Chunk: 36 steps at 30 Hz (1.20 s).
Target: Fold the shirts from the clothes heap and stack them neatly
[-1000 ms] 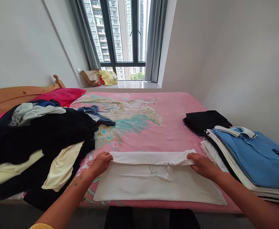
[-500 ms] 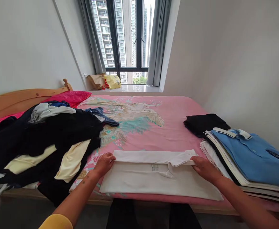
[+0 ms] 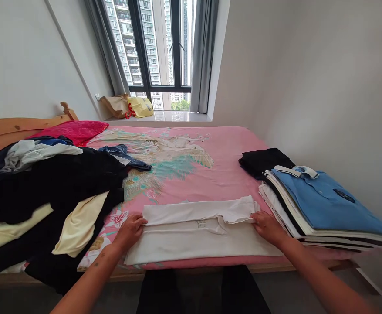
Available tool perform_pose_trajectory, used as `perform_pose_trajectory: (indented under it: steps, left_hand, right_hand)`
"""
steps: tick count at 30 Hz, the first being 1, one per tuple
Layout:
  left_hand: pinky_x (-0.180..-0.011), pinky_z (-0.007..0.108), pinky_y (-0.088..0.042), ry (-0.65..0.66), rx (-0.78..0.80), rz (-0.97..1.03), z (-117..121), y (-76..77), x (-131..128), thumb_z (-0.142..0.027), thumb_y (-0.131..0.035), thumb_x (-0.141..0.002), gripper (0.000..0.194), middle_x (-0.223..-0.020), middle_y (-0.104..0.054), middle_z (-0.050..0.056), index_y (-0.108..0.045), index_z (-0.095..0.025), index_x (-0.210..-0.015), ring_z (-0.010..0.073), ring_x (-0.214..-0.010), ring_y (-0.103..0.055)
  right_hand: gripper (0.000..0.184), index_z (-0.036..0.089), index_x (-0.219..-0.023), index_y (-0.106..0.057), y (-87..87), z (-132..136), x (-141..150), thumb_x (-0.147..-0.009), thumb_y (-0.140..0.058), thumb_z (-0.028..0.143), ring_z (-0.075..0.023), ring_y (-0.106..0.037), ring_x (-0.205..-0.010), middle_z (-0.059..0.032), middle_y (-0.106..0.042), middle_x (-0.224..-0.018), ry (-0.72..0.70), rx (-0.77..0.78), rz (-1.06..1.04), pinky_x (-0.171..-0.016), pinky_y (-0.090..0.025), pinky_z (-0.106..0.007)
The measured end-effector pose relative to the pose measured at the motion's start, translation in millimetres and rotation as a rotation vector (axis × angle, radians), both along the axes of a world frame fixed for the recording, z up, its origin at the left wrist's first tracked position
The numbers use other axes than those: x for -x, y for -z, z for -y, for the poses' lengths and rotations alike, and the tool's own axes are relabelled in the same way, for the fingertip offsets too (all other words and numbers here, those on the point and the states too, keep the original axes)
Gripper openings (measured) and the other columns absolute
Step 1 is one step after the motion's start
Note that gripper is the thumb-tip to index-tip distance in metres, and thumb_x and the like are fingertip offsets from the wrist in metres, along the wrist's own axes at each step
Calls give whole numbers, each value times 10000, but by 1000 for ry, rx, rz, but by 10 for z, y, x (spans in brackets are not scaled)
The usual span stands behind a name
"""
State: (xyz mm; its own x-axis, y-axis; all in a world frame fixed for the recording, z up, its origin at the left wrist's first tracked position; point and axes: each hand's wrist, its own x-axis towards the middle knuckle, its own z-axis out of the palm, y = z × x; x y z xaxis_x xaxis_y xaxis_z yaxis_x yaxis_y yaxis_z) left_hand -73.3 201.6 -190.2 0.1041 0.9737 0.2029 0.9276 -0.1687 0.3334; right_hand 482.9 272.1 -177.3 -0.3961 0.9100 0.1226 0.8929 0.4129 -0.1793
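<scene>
A white T-shirt (image 3: 191, 246) lies sideways on the near edge of the bed, its far side folded over in a long strip toward me. The neckline and a small printed label show near the middle of the fold. My left hand (image 3: 131, 229) pinches the left end of the folded strip. At the strip's right end, by the sleeve, my right hand (image 3: 266, 224) grips the cloth with its fingers closed. The fingertips of both hands are partly hidden by the fabric.
Loose dark clothes (image 3: 76, 183) heap up on the left, with a cream garment (image 3: 81, 224) and jeans (image 3: 125, 157) among them. On the right is a folded stack topped by a blue polo shirt (image 3: 328, 200), beside folded black clothing (image 3: 265, 161). Pink bedsheet (image 3: 223, 174) spreads behind.
The view has turned slightly to the right, so everything appears shifted left. Both hands keep hold of the folded strip, which looks nearly the same.
</scene>
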Motion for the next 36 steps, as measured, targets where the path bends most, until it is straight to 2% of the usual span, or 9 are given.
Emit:
perform_pose_trajectory:
  steps: [3,6,10,14,18,22,27,31,36]
  left_hand:
    - [-956,441,-434,-30,-68,-8,34,0,-39,-210,-474,-764,296,-1107,-630,81,-686,-228,-971,251,-1068,-558]
    - [-960,436,-446,-22,-172,34,79,-99,-381,-250,-483,-796,294,-1144,-621,94,-653,-263,-1035,264,-1088,-561]
    - [-998,368,-450,305,-94,99,185,-196,-1428,-233,-421,-872,301,-1207,-610,59,-602,-265,-1111,212,-1151,-544]
    - [-1126,396,-295,717,27,46,138,-105,-2591,-178,-371,-878,395,-1312,-550,53,-512,-218,-1245,192,-1266,-448]
    - [-1136,462,-228,783,60,15,-130,44,-3243,-317,-459,-861,491,-1384,-472,91,-422,-192,-1334,233,-1320,-370]
    - [-1122,527,-186,529,33,14,-300,113,-3359,-415,-502,-834,584,-1361,-486,127,-398,-190,-1363,297,-1292,-389]
    - [-1069,559,-242,264,6,-20,-283,144,-3216,-478,-499,-822,581,-1331,-508,163,-477,-169,-1313,345,-1258,-410]
    - [-1083,569,-209,198,-13,-43,-252,168,-3098,-468,-475,-839,602,-1366,-486,146,-430,-154,-1351,331,-1277,-395]
    - [-1103,516,-239,189,-121,-51,-164,255,-2870,-420,-491,-835,581,-1360,-484,147,-433,-133,-1337,303,-1286,-392]
  right_hand:
    - [277,194,-916,-645,93,98,-20,-727,-468,96,-205,-568,-955,-61,-658,-951,8,-14,-8,-880,-381,-325]
    - [229,197,-902,-645,97,117,-14,-755,-480,137,-207,-560,-964,-53,-657,-947,26,-27,-33,-900,-363,-337]
    - [180,186,-871,-641,26,36,16,-794,-479,194,-199,-563,-924,-55,-653,-907,60,-22,-91,-857,-378,-314]
    - [162,186,-845,-633,-80,-34,16,-816,-483,241,-190,-567,-869,-52,-647,-856,100,-38,-135,-809,-393,-296]
    - [157,188,-843,-632,-191,-28,-12,-833,-488,249,-188,-567,-859,-50,-648,-857,88,-64,-141,-795,-393,-299]
    - [157,188,-870,-637,-203,25,-63,-845,-485,216,-194,-555,-888,-52,-642,-871,46,-112,-163,-825,-390,-322]
    - [175,194,-898,-631,-7,200,-91,-820,-486,134,-199,-536,-916,-50,-632,-897,33,-125,-211,-836,-395,-339]
    - [239,212,-927,-629,141,390,-73,-792,-481,83,-202,-517,-962,-49,-612,-964,14,-139,-242,-878,-386,-356]
    - [279,204,-997,-622,149,446,-123,-782,-489,86,-222,-502,-993,-71,-598,-1014,85,-201,-258,-899,-383,-381]
